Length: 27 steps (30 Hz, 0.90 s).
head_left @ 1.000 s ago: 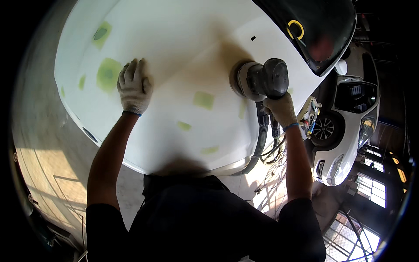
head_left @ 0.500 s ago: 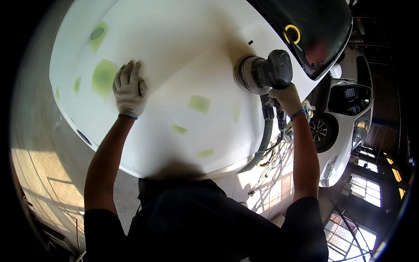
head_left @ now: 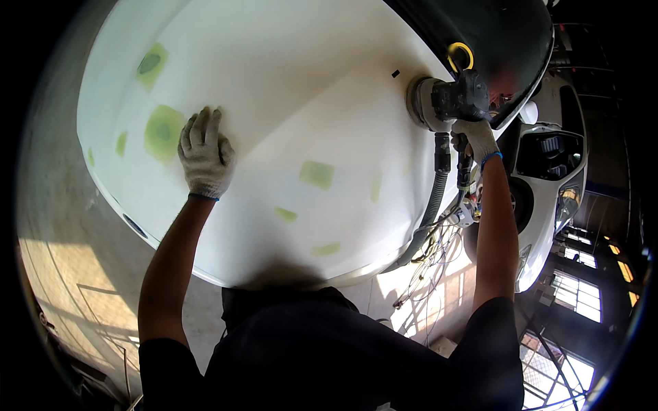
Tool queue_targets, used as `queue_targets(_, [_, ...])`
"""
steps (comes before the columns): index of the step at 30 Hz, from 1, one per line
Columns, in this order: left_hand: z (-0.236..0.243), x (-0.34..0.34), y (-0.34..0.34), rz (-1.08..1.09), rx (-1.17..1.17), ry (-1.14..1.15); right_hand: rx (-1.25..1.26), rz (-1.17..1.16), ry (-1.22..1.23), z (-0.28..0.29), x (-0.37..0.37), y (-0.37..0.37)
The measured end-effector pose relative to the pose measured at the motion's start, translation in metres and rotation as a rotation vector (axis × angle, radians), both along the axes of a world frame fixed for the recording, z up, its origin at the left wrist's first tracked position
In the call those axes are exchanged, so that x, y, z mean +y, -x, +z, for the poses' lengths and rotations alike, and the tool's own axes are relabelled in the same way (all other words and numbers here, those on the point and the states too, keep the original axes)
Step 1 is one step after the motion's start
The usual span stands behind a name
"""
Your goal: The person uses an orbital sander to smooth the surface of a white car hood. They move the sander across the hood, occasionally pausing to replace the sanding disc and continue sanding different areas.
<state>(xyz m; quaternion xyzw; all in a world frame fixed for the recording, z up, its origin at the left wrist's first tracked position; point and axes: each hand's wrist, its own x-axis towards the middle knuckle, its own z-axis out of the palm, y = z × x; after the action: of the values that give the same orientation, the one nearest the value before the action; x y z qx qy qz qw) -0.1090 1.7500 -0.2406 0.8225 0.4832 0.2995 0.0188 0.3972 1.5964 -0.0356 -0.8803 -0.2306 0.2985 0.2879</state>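
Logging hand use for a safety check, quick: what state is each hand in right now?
Left hand: open, palm down on the white car panel, holding nothing.
Right hand: closed, holding the dark power sander.

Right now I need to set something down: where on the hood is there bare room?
The hood is bare between the left hand and the sander, above the middle green patch. It is crowded at its right edge: sander, right hand and hose.
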Motion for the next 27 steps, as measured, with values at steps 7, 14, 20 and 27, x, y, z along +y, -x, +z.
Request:
queue_targets(7, [0.005,0.001,-0.001,-0.019,0.019,0.003,0.053,0.146,0.016,0.005,0.090,-0.034])
queue_targets(14, [0.001,0.002,-0.001,-0.015,-0.001,-0.004,0.078,0.004,-0.041,0.012,0.071,-0.065])
queue_targets(20, [0.000,-0.002,-0.001,-0.003,0.027,0.021,-0.004,0.115,0.006,0.003,0.083,-0.038])
queue_targets(27, [-0.002,0.001,0.000,-0.023,0.040,-0.020,-0.052,0.313,0.057,0.005,0.028,0.098])
